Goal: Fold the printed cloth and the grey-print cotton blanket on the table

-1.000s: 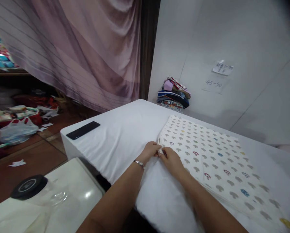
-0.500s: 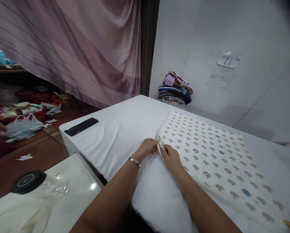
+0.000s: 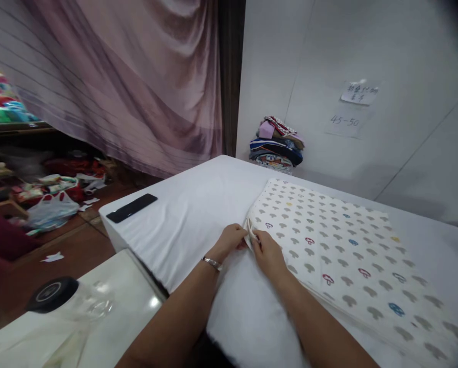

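Observation:
A white fabric piece printed with grey and coloured mushrooms lies flat on the white-covered table. At its near left corner, my left hand pinches the folded edge; a bracelet circles that wrist. Just to the right, my right hand grips the same edge, thumb and fingers pressed together. Between the hands a small loop of the cloth's hem stands up. Below them white cloth hangs over the table's front edge between my forearms. My fingertips are partly hidden by the fabric.
A black phone lies at the table's left corner. A stack of folded fabrics is by the wall. At lower left, a clear bottle with a black lid lies on a pale surface. A plastic bag sits on the floor beneath a hanging curtain.
Both hands stay at the cloth's corner; the hem between them has been folded into a shorter, more upright loop. The view has shifted slightly.

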A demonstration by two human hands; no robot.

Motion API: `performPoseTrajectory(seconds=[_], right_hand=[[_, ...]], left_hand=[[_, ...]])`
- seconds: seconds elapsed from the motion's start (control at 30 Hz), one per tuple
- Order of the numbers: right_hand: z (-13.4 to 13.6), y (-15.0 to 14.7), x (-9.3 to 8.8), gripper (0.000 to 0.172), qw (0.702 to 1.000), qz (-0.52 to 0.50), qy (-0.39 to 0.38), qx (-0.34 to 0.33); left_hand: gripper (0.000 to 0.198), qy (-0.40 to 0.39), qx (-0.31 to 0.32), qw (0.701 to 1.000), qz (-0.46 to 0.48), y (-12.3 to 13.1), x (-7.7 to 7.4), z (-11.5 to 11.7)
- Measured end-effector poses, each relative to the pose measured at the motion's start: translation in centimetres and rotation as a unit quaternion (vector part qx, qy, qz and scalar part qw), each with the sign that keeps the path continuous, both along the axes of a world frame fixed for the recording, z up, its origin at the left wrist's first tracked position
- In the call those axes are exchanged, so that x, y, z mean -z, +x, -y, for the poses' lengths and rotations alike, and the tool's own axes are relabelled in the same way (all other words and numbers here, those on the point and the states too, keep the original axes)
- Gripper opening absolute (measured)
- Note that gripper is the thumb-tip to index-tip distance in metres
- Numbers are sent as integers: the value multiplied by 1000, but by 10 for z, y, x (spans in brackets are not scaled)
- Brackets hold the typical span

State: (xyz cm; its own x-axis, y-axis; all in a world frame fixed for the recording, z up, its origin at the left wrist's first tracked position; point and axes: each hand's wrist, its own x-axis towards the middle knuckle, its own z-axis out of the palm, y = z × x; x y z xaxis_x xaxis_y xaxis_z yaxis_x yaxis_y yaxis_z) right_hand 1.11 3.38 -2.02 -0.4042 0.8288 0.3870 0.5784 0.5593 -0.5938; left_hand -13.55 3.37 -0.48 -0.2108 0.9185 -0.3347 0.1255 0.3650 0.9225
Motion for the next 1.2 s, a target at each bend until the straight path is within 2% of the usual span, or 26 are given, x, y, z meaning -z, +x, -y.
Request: performPoseTrajectory(seconds=[0.1, 0.3, 0.6, 0.73, 0.8, 0.97, 1.1, 1.2], right_hand=[[2, 0, 1, 26, 999, 14, 40, -12], [4, -1, -1, 24, 997, 13, 74, -6], [5, -4, 2, 26, 997, 62, 52, -6], [6, -3, 2, 28, 997, 63, 45, -12], [6, -3, 2, 28, 997, 62, 41, -18], [10, 0, -6, 24, 997, 45, 26, -56], [11, 5, -11, 23, 997, 14, 34, -65], [10, 7, -10, 23, 997, 47, 38, -58]], left_hand=[[7, 1, -7, 1000, 6, 1, 0, 0], [8, -13, -5, 1000, 26, 4, -5, 0], [11, -10, -4, 998, 64, 3, -10, 2], [23, -5, 6, 998, 66, 2, -9, 1], [26, -1, 10, 999, 51, 2, -8, 1], [14, 9, 4, 1000, -22, 3, -4, 0], [10, 21, -5, 995, -98, 1, -1, 0], [10, 38, 2, 980, -195, -1, -1, 0]])
